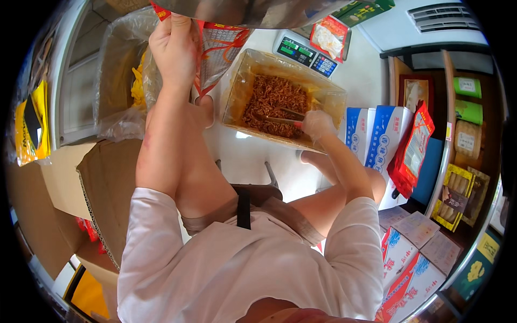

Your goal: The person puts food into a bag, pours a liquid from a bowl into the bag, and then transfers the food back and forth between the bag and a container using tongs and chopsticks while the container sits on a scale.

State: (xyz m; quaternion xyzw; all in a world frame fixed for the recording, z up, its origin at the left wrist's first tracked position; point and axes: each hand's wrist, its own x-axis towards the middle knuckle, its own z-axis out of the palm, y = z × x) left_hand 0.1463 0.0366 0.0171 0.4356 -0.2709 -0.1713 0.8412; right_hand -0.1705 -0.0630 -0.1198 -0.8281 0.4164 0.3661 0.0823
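Note:
My left hand [177, 50], bare, grips the upper edge of a red-trimmed clear plastic food pouch [220, 44] at the top of the view; the pouch hangs down beside it. A plastic-lined cardboard box [242, 68] stands on the floor before me, with reddish-brown shredded food [274, 97] inside. My right hand [319, 124], in a thin clear glove, is closed on the red handle of metal tongs [284, 120] at the box's right side. The tips of the tongs lie in the food. A digital scale [297, 50] behind the box carries an opened red pouch with whitish contents [329, 38].
Blue-and-white cartons [379, 133] and red packets [414, 149] stand at the right, beside shelves of packaged food [466, 139]. An open cardboard box [109, 169] is at my left, below a plastic-lined container [117, 64]. A metal surface [258, 12] juts in at the top.

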